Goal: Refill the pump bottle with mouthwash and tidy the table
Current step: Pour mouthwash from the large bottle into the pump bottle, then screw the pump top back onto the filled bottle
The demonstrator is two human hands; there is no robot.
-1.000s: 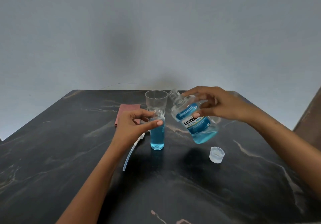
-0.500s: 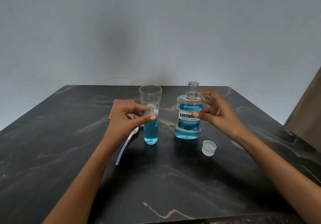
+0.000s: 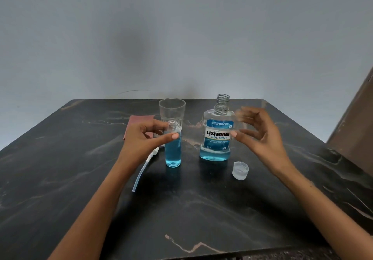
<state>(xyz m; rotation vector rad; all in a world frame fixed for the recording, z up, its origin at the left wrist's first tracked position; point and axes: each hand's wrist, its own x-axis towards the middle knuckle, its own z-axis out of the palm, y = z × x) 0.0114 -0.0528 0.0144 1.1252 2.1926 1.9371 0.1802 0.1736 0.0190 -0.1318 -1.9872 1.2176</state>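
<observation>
A small clear pump bottle [image 3: 173, 152], uncapped and mostly full of blue liquid, stands mid-table. My left hand [image 3: 147, 138] grips it near the neck with thumb and fingers. To its right, the Listerine mouthwash bottle [image 3: 217, 136] stands upright and uncapped, with a little blue liquid at the bottom. My right hand [image 3: 260, 136] hovers just right of it, fingers spread and holding nothing. The pump head with its tube [image 3: 144, 167] lies on the table left of the small bottle. The mouthwash cap [image 3: 240, 170] sits upside down in front of the big bottle.
An empty clear glass [image 3: 172, 109] stands right behind the pump bottle. A folded reddish cloth [image 3: 139, 119] lies behind my left hand. The dark marble table [image 3: 191, 209] ends at a grey wall; a brown edge [image 3: 355, 122] rises at the far right.
The mouthwash bottle, tilted in my right hand a second ago, now stands upright on the table, and my right hand has let go. My left hand keeps hold of the pump bottle.
</observation>
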